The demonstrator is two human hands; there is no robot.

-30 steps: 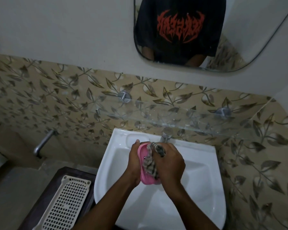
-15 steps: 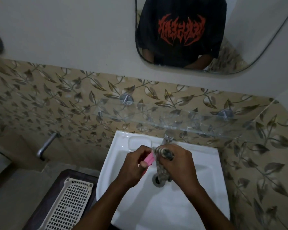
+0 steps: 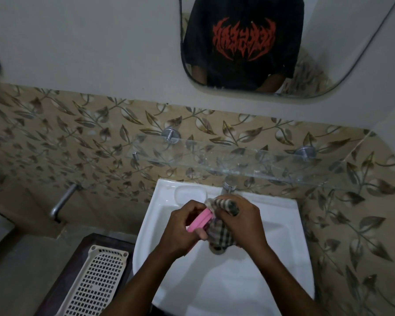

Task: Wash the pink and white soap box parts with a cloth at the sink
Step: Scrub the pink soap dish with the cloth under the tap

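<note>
Obs., standing beside the person at the sink [image 3: 290,236]: left hand [image 3: 183,226] is closed on the pink soap box part [image 3: 200,221], held edge-up over the basin, thumb on one long side and fingers wrapped round the other; only a narrow pink rim shows between the knuckles. Right hand [image 3: 242,221] is clenched on a checked cloth [image 3: 221,233], bunched in the fist, with one tuft sticking out above the fingers and a loose tail hanging below toward the basin. Cloth is pressed against the end of the pink part. Handling, as judged: the part looks like thin moulded plastic, so light and stiff but likely to flex if squeezed hard across the open side; if wet or soapy it would be slippery, so a grip across the two long edges, as now, seems the safe one, with the rubbing force taken against the palm. The cloth is soft and limp, best kept wadded so the tail does not drag. Whether water runs from the tap [image 3: 227,187] cannot be told. A white perforated tray [image 3: 96,283], possibly the white part, lies on the dark desk [image 3: 78,254] left of the sink, untouched.
</note>
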